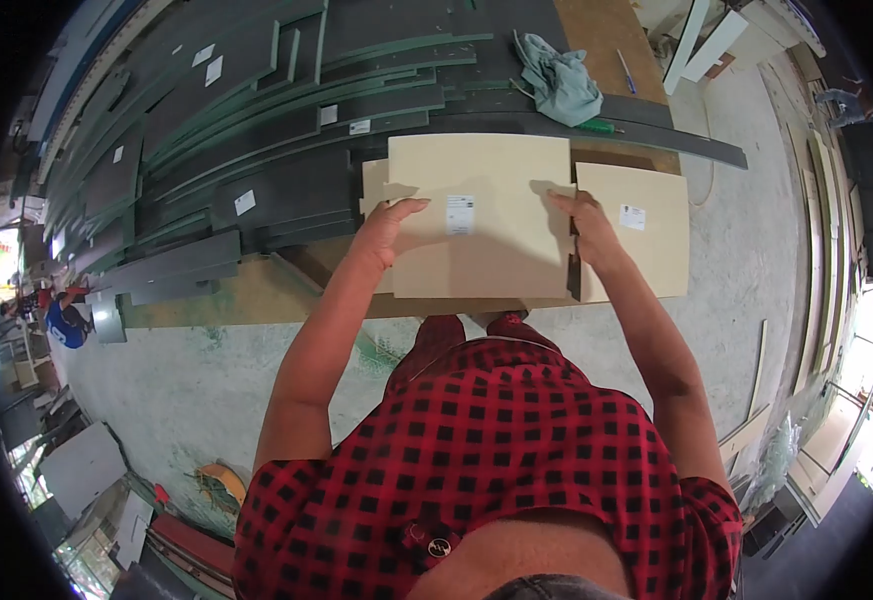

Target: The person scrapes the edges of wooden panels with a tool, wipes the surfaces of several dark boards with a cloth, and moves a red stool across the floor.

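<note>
A cream-coloured board [491, 180] with a small white label lies on a workbench in front of me. My left hand [388, 228] grips its left edge, fingers on top. My right hand [584, 225] holds its right edge. A second cream board [646, 245] with its own label lies just to the right, partly under the right hand. Another cream piece [374, 185] peeks out beneath the held board on the left.
Several dark grey boards with green edges [246, 130] are stacked across the bench to the left and behind. A crumpled grey-green cloth [559, 82] and a pen [625, 70] lie at the back. Concrete floor [746, 260] surrounds the bench; a person in blue [62, 322] crouches far left.
</note>
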Motion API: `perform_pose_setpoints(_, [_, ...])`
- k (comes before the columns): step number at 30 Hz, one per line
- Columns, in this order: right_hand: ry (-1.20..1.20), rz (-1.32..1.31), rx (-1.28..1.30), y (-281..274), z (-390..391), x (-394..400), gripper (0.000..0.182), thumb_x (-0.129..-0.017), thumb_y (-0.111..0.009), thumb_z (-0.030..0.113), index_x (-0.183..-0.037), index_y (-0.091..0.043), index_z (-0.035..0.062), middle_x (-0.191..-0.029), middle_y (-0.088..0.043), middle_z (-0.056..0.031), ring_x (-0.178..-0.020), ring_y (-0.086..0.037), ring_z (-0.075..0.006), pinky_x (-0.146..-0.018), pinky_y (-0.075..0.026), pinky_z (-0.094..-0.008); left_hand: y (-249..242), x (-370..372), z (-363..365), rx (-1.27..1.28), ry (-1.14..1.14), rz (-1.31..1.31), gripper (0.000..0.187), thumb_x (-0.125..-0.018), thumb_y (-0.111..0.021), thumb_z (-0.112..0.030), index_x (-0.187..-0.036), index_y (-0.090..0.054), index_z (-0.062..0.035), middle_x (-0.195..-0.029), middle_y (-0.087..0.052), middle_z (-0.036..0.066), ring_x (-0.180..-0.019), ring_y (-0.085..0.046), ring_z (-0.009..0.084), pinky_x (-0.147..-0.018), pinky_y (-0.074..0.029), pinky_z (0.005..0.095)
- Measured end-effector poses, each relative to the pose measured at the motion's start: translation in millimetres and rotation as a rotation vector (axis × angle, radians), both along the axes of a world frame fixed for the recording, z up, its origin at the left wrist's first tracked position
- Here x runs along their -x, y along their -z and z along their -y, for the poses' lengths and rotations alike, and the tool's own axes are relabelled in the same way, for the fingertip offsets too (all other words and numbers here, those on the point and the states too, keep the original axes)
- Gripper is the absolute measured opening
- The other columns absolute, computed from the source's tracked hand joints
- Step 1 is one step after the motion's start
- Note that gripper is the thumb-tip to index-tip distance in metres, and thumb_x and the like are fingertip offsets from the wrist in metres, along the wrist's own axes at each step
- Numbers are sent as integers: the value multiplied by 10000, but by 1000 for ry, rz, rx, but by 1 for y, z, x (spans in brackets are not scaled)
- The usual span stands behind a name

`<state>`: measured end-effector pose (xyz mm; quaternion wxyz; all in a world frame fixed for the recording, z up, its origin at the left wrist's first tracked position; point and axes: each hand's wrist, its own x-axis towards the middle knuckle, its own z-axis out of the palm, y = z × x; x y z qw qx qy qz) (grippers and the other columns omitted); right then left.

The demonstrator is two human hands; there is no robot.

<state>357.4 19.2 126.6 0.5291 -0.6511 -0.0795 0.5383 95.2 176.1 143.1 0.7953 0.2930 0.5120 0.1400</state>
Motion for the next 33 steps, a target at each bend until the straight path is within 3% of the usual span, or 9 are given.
perform_pose_setpoints(6, [29,-117,119,8,-41,48,552,-744,-713,161,-1200,-453,-9,-1086,-560,-126,-949,-581,-269,-735,-513,-442,39,49,-28,133,56,23,323,-769,-668,-233,-1028,-589,-58,-967,-614,79,-881,-607,229,-760,-517,409])
perform_pose_setpoints(17, [-63,-139,234,81,-57,46,884,-664,-784,307,-1329,-312,-35,-1306,-437,-170,-1225,-401,-311,-962,-330,-548,79,63,-37,99,73,-5,259,-795,-633,-211,-984,-616,-35,-938,-626,92,-821,-621,235,-706,-525,408])
perform_pose_setpoints(18, [-60,-139,233,82,-59,49,884,-664,-784,307,-1329,-312,-35,-1306,-437,-170,-1225,-401,-311,-962,-330,-548,80,62,-38,99,77,-5,259,-795,-633,-211,-984,-616,-35,-938,-626,92,-821,-621,235,-706,-525,408])
perform_pose_setpoints(20, [-16,18,321,80,-62,58,490,-741,-727,247,-1145,-560,29,-1097,-579,-95,-1004,-560,-247,-784,-471,-501,83,63,-39,4,70,-12,260,-785,-642,-201,-975,-618,-26,-935,-625,98,-809,-624,241,-691,-528,412])
perform_pose_setpoints(24, [0,18,315,73,-63,52,497,-732,-734,260,-1140,-560,34,-1094,-579,-102,-997,-560,-264,-784,-470,-501,91,61,-33,-109,95,-88,283,-771,-657,-205,-980,-613,-19,-929,-625,100,-839,-620,242,-703,-527,414])
perform_pose_setpoints(26, [-124,-15,345,62,-60,46,510,-728,-735,275,-1140,-557,33,-1080,-582,-107,-1000,-555,-271,-786,-465,-498,103,64,-41,73,-67,-80,490,-696,-711,-194,-1105,-541,17,-1016,-589,128,-863,-603,239,-708,-509,382])
perform_pose_setpoints(29, [-161,56,372,38,-50,28,527,-731,-727,286,-1148,-544,21,-1069,-586,-112,-1006,-547,-279,-789,-455,-491,94,44,-24,-333,-129,-411,778,-676,-734,-253,-1294,-351,24,-1220,-469,196,-1056,-524,300,-819,-473,422])
perform_pose_setpoints(31, [-175,137,179,32,-32,1,662,-706,-752,308,-1210,-496,-38,-941,-565,-102,-827,-524,-218,-712,-438,-377,45,8,8,-978,207,-1149,993,-656,-752,-319,-1382,-162,14,-1338,-327,243,-1206,-388,353,-970,-369,435])
perform_pose_setpoints(33, [11,307,151,21,-13,-29,735,-706,-758,298,-1272,-441,-45,-979,-591,-123,-878,-548,-207,-751,-439,-327,48,-19,25,-1097,316,-938,992,-665,-746,-329,-1389,-158,13,-1354,-305,252,-1247,-332,363,-1015,-311,426])
